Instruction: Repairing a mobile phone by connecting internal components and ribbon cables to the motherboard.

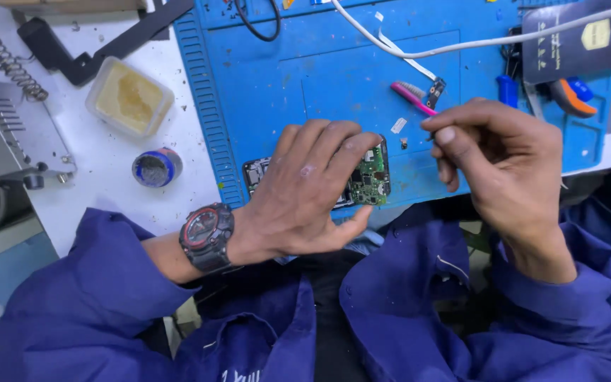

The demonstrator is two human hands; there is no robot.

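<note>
On the blue mat (305,85), a green circuit board (370,178) is pinned under the left hand (305,191), fingers pressed together. A pink brush (413,97) is pinched by the right hand (503,163)

**Colours on the bench**

Blue ribbed mat (362,78) on the white bench (107,177). Green circuit board (370,178); pink-handled brush (413,97); yellow paste in a clear tub (129,97); blue-rimmed tin (156,168); red-and-black watch (207,237); navy sleeves (79,304).
</note>
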